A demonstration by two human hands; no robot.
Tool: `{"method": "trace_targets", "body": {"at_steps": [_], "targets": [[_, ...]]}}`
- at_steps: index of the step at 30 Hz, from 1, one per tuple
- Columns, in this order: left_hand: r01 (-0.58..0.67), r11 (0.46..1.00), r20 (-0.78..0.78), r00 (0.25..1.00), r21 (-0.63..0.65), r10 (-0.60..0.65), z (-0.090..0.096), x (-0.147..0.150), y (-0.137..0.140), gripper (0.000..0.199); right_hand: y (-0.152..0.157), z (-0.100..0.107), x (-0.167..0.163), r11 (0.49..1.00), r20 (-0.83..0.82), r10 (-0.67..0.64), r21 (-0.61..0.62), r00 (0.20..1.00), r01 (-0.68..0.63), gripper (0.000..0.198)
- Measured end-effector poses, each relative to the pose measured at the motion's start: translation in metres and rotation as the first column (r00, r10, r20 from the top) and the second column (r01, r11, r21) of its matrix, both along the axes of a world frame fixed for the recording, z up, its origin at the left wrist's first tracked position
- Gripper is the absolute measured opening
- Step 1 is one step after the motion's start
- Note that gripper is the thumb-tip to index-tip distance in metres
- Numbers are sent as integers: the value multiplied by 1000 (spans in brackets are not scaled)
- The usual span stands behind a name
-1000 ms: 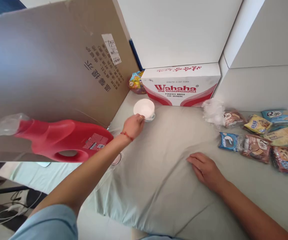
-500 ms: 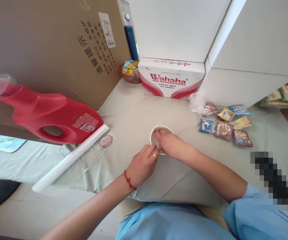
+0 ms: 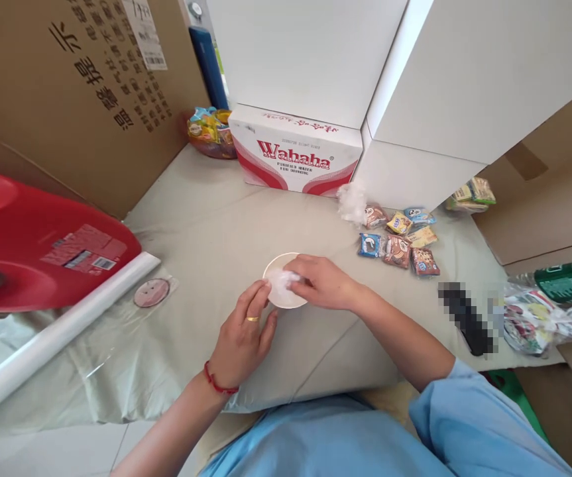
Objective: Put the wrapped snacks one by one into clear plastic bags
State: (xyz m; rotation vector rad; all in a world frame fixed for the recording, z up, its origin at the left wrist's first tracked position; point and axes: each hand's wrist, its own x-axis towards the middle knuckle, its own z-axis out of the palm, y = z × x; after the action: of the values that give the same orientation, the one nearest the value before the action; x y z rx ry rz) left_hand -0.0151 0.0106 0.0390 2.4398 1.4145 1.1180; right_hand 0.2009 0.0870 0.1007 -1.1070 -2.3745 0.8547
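Observation:
In front of me on the cloth stands a round white-rimmed bowl. A bunch of crumpled, whitish see-through plastic lies in its mouth. My right hand reaches over the bowl from the right, thumb and fingers closed on this plastic. At the bowl's left edge is my left hand, fingertips touching the rim. Its thumb stands apart from the fingers, and nothing shows between them. The bottom of the bowl is hidden by the plastic and my hands.
Several small snack packets lie to the right beside a clump of white plastic. A Wahaba-style red-white carton stands behind. On the left are a red jug, a white roll and a round disc. A pixelated dark object lies right.
The view has turned to the right. My left hand has loosened from its pinch and spread its thumb. My right hand has drawn back slightly, and more of the whitish plastic shows in the bowl.

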Motion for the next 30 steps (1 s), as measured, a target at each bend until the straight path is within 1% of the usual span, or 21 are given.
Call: {"method": "trace_targets", "body": {"at_steps": [1, 3, 4, 5, 6, 8, 9, 10, 11, 12, 15, 17, 19, 21, 23, 25, 26, 27, 28, 29, 30], "targets": [[-7, 1000, 31, 999, -3, 7, 0, 1, 0, 66, -2, 2, 11, 999, -100, -44, -29, 994, 41, 20], [-20, 1000, 71, 997, -20, 22, 0, 5, 2, 71, 2, 4, 31, 977, -249, -202, -123, 947, 177, 26], [-25, 999, 80, 996, -29, 27, 0, 7, 3, 71, 8, 4, 41, 950, -288, -307, -156, 907, 272, 31], [-30, 999, 85, 996, -33, 32, 0, 8, 5, 70, 18, 4, 50, 909, -305, -416, -157, 857, 386, 36], [-36, 999, 88, 995, -35, 39, -1, 10, 6, 69, 30, 3, 58, 854, -303, -517, -122, 801, 506, 41], [-53, 998, 100, 993, -34, 56, -1, 11, 7, 65, 64, -1, 72, 725, -246, -660, 40, 710, 688, 49], [-60, 998, 108, 992, -36, 64, -1, 11, 7, 63, 83, -5, 77, 682, -179, -697, 134, 695, 719, 50], [-67, 997, 112, 991, -40, 71, -2, 11, 6, 60, 103, -9, 80, 669, -93, -711, 218, 697, 711, 48], [-73, 996, 107, 991, -47, 77, -2, 10, 4, 57, 121, -15, 82, 675, 3, -711, 284, 703, 681, 44], [-79, 995, 96, 992, -54, 84, -2, 9, 1, 53, 138, -20, 83, 694, 108, -703, 325, 703, 643, 40], [-114, 991, 47, 992, -76, 117, -3, 1, -10, 42, 172, -38, 79, 749, 351, -662, 329, 662, 575, 39], [-149, 985, 37, 988, -87, 153, -4, -5, -20, 38, 180, -47, 74, 759, 405, -650, 302, 643, 577, 43], [-187, 978, 46, 980, -91, 192, -5, -13, -29, 35, 178, -48, 69, 757, 407, -652, 293, 640, 584, 52], [-220, 971, 52, 973, -93, 225, -9, -21, -37, 32, 166, -41, 65, 761, 405, -648, 301, 645, 575, 64], [-237, 966, 42, 969, -100, 243, -14, -30, -45, 29, 143, -26, 64, 772, 387, -635, 327, 668, 545, 71], [-251, 962, 17, 967, -110, 254, -21, -37, -50, 27, 109, -7, 65, 800, 326, -591, 352, 738, 486, 63], [-257, 960, 0, 966, -112, 258, -25, -40, -53, 26, 90, 1, 66, 833, 286, -531, 349, 798, 429, 54], [-261, 959, -18, 965, -114, 261, -30, -43, -55, 26, 70, 7, 66, 878, 246, -434, 330, 867, 346, 44], [-266, 957, -36, 964, -116, 263, -34, -45, -56, 26, 50, 10, 66, 930, 214, -291, 293, 933, 223, 37], [-269, 955, -52, 963, -122, 265, -39, -47, -57, 26, 31, 10, 65, 964, 184, -134, 254, 974, 85, 34], [-273, 953, -66, 962, -131, 266, -44, -48, -58, 27, 15, 6, 64, 974, 168, 2, 222, 986, -39, 35]]}}
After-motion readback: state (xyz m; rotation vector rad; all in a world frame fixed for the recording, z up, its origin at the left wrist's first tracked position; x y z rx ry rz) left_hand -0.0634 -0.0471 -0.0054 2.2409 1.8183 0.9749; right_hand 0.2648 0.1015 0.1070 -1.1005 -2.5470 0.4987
